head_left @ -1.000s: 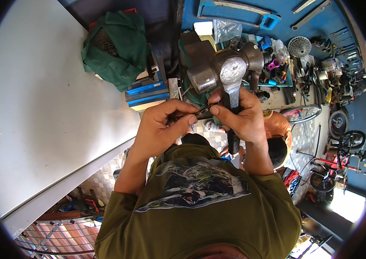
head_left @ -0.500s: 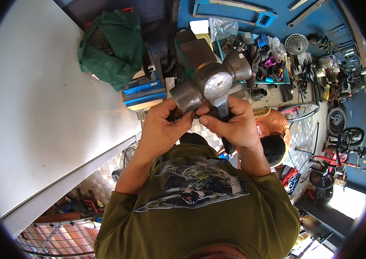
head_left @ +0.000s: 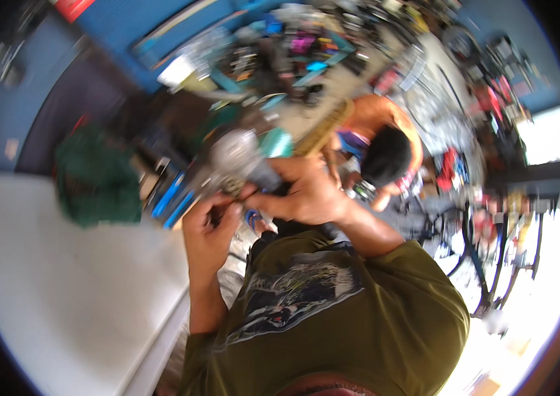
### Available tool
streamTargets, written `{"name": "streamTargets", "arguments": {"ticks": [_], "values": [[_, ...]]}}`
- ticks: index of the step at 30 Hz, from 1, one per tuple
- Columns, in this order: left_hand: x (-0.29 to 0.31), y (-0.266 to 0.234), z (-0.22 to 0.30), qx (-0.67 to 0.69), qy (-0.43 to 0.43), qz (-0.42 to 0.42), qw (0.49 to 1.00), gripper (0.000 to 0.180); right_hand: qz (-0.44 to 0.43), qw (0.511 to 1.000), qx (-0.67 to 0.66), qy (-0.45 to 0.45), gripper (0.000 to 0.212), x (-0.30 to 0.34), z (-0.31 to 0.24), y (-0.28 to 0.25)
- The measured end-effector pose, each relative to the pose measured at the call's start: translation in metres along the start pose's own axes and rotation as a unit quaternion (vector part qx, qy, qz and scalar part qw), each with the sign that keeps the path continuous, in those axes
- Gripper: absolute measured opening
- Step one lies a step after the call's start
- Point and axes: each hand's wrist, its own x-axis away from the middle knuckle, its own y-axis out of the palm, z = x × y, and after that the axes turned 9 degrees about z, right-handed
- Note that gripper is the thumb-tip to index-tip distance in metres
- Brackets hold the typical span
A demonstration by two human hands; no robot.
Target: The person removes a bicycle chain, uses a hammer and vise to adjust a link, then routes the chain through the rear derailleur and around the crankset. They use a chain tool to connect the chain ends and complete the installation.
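Workshop around me, bicycle repair by look of it. Heavy hammer [head_left: 235,153] in front of me; surface [head_left: 338,91] crowded with tools and loose parts [head_left: 303,42], teal tray [head_left: 226,82] among them. Long saw [head_left: 173,25] hung on blue wall [head_left: 109,34]. To my right, blurred wheel [head_left: 459,43], red bike frame [head_left: 489,100].

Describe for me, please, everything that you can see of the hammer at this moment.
The hammer is blurred by motion: its head looks like silvery-grey metal, with a bright, pale patch facing the camera; finer marks are lost. A darker grey handle slants toward the lower right into the right-hand grip, which hides the rest. It is held up in front of the person. The left-hand grip is close by; whether it touches is unclear.
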Motion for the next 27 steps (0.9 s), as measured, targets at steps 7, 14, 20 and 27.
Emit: {"name": "streamTargets", "arguments": {"ticks": [7,14,20,27], "values": [[-0.005,0.063,0.002,0.029,-0.084,-0.189,0.978,0.006,0.141,0.988,-0.051,-0.029,0.026,0.069,0.021,-0.043],[0.019,0.135,0.005,0.082,-0.157,-0.411,0.894,0.014,0.314,0.94,-0.134,0.018,0.022,0.18,0.059,-0.083],[0.071,0.199,0.006,0.051,-0.142,-0.47,0.87,0.016,0.333,0.92,-0.193,0.077,0.02,0.268,0.074,-0.11],[0.12,0.223,0.024,0.097,-0.196,-0.474,0.853,0.023,0.335,0.91,-0.242,-0.013,0.033,0.318,0.077,-0.112]]}}
